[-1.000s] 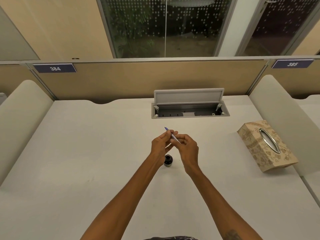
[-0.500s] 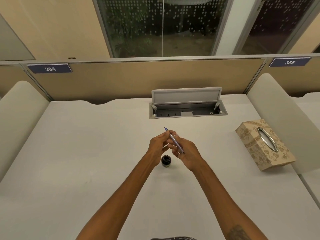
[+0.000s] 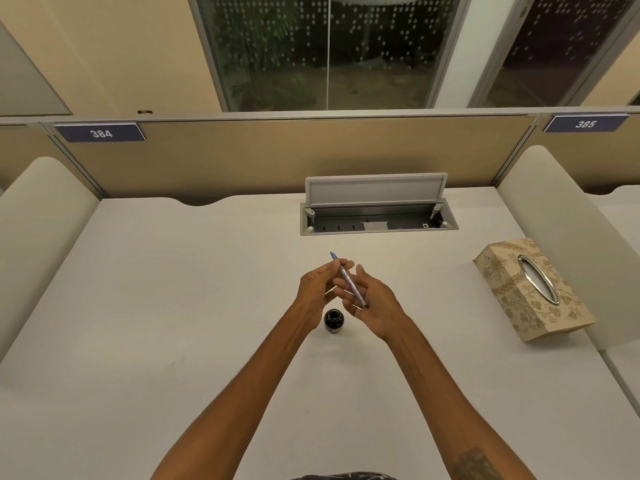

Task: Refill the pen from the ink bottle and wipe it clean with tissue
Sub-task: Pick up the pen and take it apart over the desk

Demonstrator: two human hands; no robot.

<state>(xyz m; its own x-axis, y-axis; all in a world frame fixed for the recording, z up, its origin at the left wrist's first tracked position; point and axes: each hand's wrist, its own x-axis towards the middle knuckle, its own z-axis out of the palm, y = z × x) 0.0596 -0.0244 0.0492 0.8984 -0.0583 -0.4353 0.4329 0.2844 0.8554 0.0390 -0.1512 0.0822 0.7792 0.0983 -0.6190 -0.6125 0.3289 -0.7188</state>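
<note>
Both my hands sit at centre frame, raised over the white desk (image 3: 173, 306); between them I hold the pen (image 3: 348, 279), a slim clear-bluish barrel slanting from lower right to upper left, its dark tip poking out above my fingers. My left hand (image 3: 317, 292) pinches the pen near the tip end with thumb and fingertips; my right hand (image 3: 374, 306) cradles the rear of the barrel, fingers curled loosely around it, thumb raised just beside the shaft. The ink bottle (image 3: 334, 321), small, dark and round, stands upright on the desk just below the hands, between my wrists, its mouth facing up; whether a cap is on it I cannot tell. The tissue box (image 3: 530, 289), patterned beige with an oval metal-rimmed slot, lies at the right of the frame, well apart from the hands; no tissue shows at the slot. Above centre, a cable tray (image 3: 377, 221) set in the desk has its grey lid propped open. Labels reading 384 (image 3: 100, 133) and 385 (image 3: 585, 124) sit on the divider at upper left and upper right.
</note>
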